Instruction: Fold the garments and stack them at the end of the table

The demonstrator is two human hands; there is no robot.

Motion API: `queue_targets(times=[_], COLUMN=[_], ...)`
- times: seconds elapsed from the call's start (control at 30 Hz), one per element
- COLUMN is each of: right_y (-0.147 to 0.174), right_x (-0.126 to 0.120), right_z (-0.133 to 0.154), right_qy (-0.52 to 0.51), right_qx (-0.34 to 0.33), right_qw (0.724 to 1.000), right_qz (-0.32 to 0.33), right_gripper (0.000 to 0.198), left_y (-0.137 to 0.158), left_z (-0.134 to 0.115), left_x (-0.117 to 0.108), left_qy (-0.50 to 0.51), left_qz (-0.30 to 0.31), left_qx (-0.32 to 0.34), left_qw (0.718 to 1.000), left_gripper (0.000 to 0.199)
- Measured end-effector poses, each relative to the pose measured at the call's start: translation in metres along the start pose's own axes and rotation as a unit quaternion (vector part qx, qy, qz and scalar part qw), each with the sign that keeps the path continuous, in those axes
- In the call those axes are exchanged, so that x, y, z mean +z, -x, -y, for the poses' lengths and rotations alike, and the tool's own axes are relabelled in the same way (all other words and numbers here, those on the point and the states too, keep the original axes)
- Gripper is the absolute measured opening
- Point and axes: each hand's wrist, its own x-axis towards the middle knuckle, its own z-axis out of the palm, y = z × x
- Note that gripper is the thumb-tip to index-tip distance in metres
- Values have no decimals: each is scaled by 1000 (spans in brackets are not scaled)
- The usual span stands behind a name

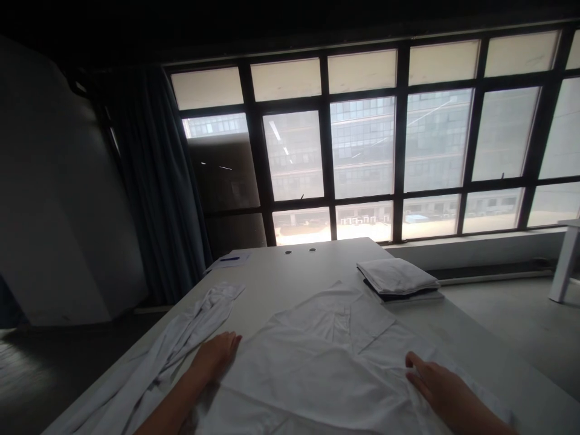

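A white shirt (312, 356) lies spread over the near part of the table, its collar end pointing away from me and its cloth lightly creased. At its left edge is my left hand (218, 352), closed with the fingers together on the cloth; the fingertips are partly hidden. My right hand (439, 385) is at the shirt's right side, thumb and forefinger curled around the fabric there. Left of my left hand, another white garment (176, 338) lies loosely bunched along the table edge.
A stack of folded white cloth (399, 277), with a dark layer in it, sits on the right of the white table (290, 275). At the far left corner a blue pen (229, 259) rests on paper. Windows (362, 148) and a dark curtain (156, 187) stand beyond.
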Motion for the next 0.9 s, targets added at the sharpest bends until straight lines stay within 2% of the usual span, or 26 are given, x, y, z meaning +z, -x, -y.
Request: queue_targets(times=[0.13,0.3,0.47,0.57,0.63,0.7,0.77,0.83,0.9], right_y=[-1,-1,-2,-1,1,4,7,8,9], right_x=[-2,-9,-6,-5,-3,1,6,10,11], right_z=[8,19,20,27,37,47,56,63,66], right_qy=[-4,-36,19,32,13,-6,-9,-2,1], right_qx=[-12,-17,-16,-60,-114,-166,-198,-207,-202], right_qw=[1000,999,1000,997,992,986,978,970,967], right_qz=[22,18,14,-43,-51,-11,60,125,155], right_gripper=[29,25,27,29,36,46,57,64,67], left_y=[11,7,-5,-10,-10,-7,-2,3,6], left_z=[18,24,28,29,29,30,34,41,48], left_x=[0,4,7,7,6,6,7,9,12], left_qy=[-6,-6,-16,-29,-36,-41,-44,-49,-56], left_qz=[2,-4,-3,4,7,5,2,-1,0], left_qx=[12,25,26,26,24,19,21,31,41], left_qw=[1000,1000,1000,999,999,999,999,998,998], left_gripper=[53,52,42,37,39,45,50,51,50])
